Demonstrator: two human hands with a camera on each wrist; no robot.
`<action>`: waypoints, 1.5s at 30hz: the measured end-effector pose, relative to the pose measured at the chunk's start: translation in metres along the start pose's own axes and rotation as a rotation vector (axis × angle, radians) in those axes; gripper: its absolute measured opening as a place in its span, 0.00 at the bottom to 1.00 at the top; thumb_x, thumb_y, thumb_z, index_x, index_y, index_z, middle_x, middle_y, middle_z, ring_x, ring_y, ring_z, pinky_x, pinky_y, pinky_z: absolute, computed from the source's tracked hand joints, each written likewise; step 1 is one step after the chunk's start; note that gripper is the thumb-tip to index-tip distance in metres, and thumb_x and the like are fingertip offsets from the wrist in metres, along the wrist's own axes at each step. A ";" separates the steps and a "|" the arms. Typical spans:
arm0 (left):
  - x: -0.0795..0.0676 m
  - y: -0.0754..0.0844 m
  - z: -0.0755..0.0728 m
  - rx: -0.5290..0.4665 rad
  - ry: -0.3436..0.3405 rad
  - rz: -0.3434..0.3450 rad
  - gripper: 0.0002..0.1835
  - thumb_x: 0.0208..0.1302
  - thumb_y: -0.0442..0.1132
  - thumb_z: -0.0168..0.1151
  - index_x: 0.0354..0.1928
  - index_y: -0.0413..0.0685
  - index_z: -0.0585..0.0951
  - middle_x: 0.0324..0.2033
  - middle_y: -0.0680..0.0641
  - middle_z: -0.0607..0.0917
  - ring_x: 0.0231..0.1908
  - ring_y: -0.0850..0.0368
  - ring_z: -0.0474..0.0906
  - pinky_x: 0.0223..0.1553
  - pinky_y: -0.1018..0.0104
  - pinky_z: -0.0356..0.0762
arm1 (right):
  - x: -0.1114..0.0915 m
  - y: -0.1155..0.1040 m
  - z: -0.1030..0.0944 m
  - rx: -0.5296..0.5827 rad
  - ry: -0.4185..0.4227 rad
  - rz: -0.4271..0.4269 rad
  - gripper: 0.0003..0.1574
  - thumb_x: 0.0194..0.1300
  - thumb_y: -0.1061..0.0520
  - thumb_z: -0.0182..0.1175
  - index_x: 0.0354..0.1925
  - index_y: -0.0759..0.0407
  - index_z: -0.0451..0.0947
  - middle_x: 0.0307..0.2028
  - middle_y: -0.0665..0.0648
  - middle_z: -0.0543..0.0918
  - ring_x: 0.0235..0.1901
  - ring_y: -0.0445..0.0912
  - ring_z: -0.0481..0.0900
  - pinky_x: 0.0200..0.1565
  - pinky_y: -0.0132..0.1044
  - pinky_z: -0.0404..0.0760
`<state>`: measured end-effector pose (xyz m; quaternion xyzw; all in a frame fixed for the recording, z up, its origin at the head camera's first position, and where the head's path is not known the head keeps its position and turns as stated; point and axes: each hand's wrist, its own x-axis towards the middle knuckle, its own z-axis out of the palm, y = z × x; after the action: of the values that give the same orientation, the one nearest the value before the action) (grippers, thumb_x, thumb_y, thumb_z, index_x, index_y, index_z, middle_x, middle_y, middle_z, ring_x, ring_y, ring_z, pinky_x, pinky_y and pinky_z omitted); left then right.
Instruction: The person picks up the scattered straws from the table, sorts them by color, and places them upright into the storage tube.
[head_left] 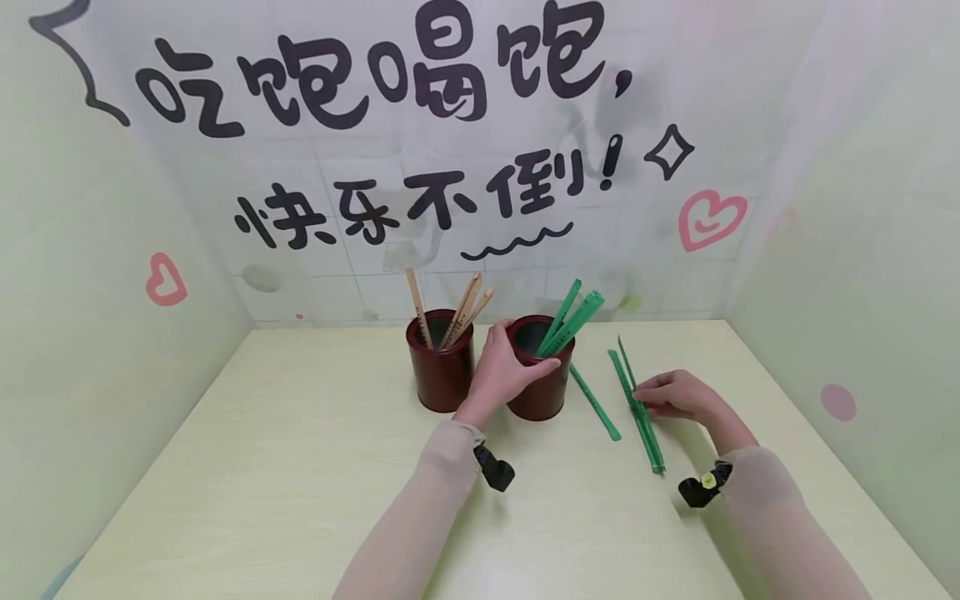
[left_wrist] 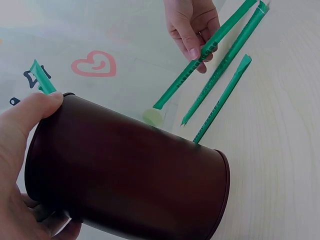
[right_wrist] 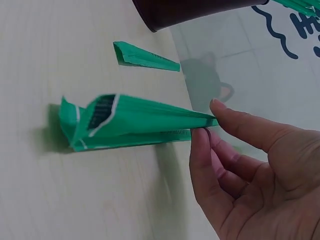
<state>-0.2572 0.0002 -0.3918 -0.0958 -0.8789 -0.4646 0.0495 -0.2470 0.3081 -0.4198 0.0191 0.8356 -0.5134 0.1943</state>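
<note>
My left hand (head_left: 504,373) grips the right-hand dark red cup (head_left: 542,398), its thumb at the near rim and fingers around the left side. Several slim green stick packets (head_left: 577,321) stand leaning in that cup. On the right, my right hand (head_left: 678,395) pinches a printed green stick packet (right_wrist: 145,114) between thumb and fingers; its near end tips down toward the table. Another green packet (left_wrist: 225,70) lies just beneath it. A third packet (head_left: 597,404) rests beside the cup's base, between the cup and my right hand.
Left of the gripped cup stands a second dark red cup (head_left: 442,375) with several light brown stick packets (head_left: 461,312) in it. The pale wooden table (head_left: 247,467) meets a printed back wall (head_left: 360,292) just behind the cups, and walls flank both sides.
</note>
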 end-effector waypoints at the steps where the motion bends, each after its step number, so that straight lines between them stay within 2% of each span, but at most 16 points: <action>1: 0.000 0.000 0.000 -0.002 -0.001 0.000 0.53 0.52 0.60 0.74 0.72 0.46 0.58 0.66 0.42 0.69 0.65 0.48 0.69 0.64 0.50 0.75 | 0.000 0.001 0.000 0.012 0.004 0.004 0.25 0.69 0.59 0.61 0.56 0.77 0.75 0.30 0.47 0.85 0.29 0.36 0.80 0.35 0.29 0.83; 7: 0.000 0.001 0.000 -0.003 -0.004 0.000 0.53 0.52 0.60 0.74 0.73 0.46 0.58 0.66 0.42 0.69 0.65 0.48 0.69 0.64 0.50 0.75 | 0.001 0.002 0.000 0.066 0.016 -0.011 0.25 0.70 0.59 0.61 0.57 0.76 0.74 0.31 0.45 0.84 0.30 0.35 0.80 0.38 0.29 0.84; 17: -0.001 0.000 0.000 -0.012 -0.010 0.003 0.53 0.52 0.59 0.74 0.73 0.46 0.57 0.66 0.42 0.69 0.65 0.48 0.69 0.64 0.49 0.75 | -0.011 -0.008 -0.002 0.189 0.058 -0.125 0.22 0.72 0.59 0.58 0.56 0.75 0.71 0.34 0.42 0.84 0.34 0.33 0.83 0.45 0.29 0.85; 20: -0.001 0.000 0.000 -0.009 -0.011 0.001 0.53 0.52 0.59 0.74 0.73 0.46 0.57 0.66 0.43 0.69 0.65 0.48 0.69 0.64 0.50 0.75 | -0.013 -0.010 -0.002 0.239 0.077 -0.166 0.17 0.72 0.60 0.58 0.52 0.71 0.74 0.34 0.41 0.85 0.35 0.33 0.84 0.45 0.27 0.84; 24: -0.001 0.000 0.001 -0.008 -0.012 -0.007 0.53 0.52 0.59 0.74 0.73 0.47 0.57 0.66 0.43 0.69 0.65 0.48 0.69 0.64 0.49 0.75 | -0.016 -0.014 -0.001 0.297 0.111 -0.206 0.05 0.71 0.60 0.59 0.44 0.60 0.79 0.34 0.39 0.86 0.35 0.33 0.84 0.44 0.26 0.84; 27: -0.001 0.000 0.001 -0.009 -0.012 -0.009 0.53 0.52 0.59 0.74 0.73 0.47 0.57 0.67 0.43 0.69 0.65 0.48 0.69 0.64 0.50 0.75 | -0.018 -0.016 -0.001 0.321 0.135 -0.229 0.02 0.71 0.60 0.60 0.41 0.54 0.79 0.34 0.38 0.86 0.36 0.33 0.84 0.45 0.26 0.84; 35: 0.000 0.000 0.001 -0.001 -0.008 -0.003 0.53 0.52 0.60 0.74 0.73 0.46 0.57 0.66 0.43 0.69 0.65 0.48 0.69 0.64 0.50 0.75 | -0.026 -0.027 -0.001 0.355 0.210 -0.325 0.03 0.71 0.59 0.59 0.42 0.53 0.78 0.36 0.39 0.86 0.37 0.32 0.84 0.46 0.25 0.84; 45: -0.001 0.003 -0.001 0.002 -0.002 -0.014 0.53 0.52 0.59 0.74 0.73 0.46 0.57 0.67 0.42 0.69 0.65 0.47 0.69 0.64 0.50 0.75 | -0.035 -0.050 0.004 0.592 0.266 -0.425 0.08 0.68 0.60 0.63 0.46 0.56 0.79 0.37 0.43 0.87 0.38 0.34 0.86 0.45 0.26 0.84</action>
<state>-0.2557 0.0007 -0.3894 -0.0901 -0.8800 -0.4641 0.0451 -0.2249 0.2870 -0.3663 -0.0326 0.6544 -0.7544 -0.0406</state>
